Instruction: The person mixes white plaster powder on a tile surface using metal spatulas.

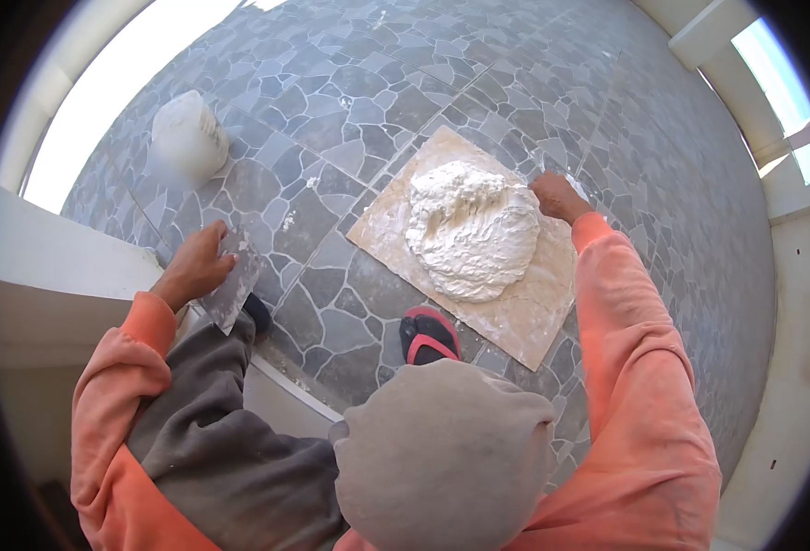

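Observation:
A large mound of wet white plaster (472,234) lies on a square tan board (538,335), its top smeared and uneven. My right hand (559,196) is closed at the mound's right edge, over the board's upper right side. It grips a tool with a pale flat blade (581,187), mostly hidden behind the fingers. On the left, away from the board, my left hand (198,264) grips a flat grey scraper (235,278) with white residue on its blade. The scraper hangs above my left leg (212,413) and the floor.
A cloudy white plastic container (187,140) stands at the upper left. Grey stone-patterned tiles (350,101) form the floor, with white spatters. A foot in a red-strapped sandal (430,335) is near the board's lower edge. A beige cap (446,455) covers the lower middle. Pale walls (56,257) flank both sides.

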Tool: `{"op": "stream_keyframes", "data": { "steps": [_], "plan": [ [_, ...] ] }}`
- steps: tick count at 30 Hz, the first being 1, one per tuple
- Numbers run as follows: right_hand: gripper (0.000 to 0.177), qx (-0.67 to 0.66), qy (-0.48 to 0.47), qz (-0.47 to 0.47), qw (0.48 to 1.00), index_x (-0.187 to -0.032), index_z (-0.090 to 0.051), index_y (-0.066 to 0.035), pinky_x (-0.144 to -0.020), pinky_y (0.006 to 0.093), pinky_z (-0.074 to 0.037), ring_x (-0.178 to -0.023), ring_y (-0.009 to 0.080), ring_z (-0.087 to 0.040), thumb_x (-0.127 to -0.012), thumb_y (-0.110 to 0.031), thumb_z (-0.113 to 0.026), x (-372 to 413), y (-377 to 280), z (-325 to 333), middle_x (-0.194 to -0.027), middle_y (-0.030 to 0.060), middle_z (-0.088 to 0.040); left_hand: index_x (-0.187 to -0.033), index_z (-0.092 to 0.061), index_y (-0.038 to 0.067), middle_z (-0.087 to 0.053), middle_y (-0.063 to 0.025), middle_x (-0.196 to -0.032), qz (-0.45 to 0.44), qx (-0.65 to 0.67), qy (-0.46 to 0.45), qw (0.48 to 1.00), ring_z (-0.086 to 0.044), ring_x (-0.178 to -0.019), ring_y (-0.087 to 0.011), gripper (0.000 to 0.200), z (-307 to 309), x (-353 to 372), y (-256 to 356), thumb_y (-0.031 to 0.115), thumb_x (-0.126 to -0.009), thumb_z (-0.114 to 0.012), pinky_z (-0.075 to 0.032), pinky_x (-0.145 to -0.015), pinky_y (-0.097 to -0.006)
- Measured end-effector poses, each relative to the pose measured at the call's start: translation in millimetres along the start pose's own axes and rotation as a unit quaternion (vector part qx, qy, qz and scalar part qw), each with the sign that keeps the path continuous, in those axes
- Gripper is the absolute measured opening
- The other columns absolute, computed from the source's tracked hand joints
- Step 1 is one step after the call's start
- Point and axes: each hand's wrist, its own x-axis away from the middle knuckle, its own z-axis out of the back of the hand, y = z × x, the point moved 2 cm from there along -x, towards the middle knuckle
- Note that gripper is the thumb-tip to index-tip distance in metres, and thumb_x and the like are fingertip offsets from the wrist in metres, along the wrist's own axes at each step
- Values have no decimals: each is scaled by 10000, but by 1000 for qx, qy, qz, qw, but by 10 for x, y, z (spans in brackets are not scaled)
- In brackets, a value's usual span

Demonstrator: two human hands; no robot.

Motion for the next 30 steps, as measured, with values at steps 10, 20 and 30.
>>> {"op": "stream_keyframes", "data": {
  "steps": [10,20,30],
  "plan": [
    [262,-24,17,-29,999,-980,-688,-48,-828,426,-529,-976,349,-627,-736,-21,-596,44,-91,120,-987,155,-669,-1057,-516,-48,-591,-287,-978,8,-13,-7,1000,-560,-970,-450,354,1,-3,-11,158,-800,-644,-430,-847,-476],
    [252,-33,51,73,995,-982,-671,-64,-842,422,-488,-1026,304,-580,-761,11,-578,216,-185,340,-990,107,-636,-1071,-517,-58,-601,-293,-963,2,-3,2,1000,-576,-949,-452,368,-16,4,-34,157,-802,-649,-440,-833,-469],
    [148,8,17,116,993,-888,-675,-74,-828,421,-465,-1050,270,-566,-791,-21,-576,200,-337,329,-969,68,-647,-1120,-535,-81,-619,-308,-949,-16,-9,23,1000,-593,-949,-463,401,35,14,38,141,-807,-651,-449,-829,-482]
  ]
}}
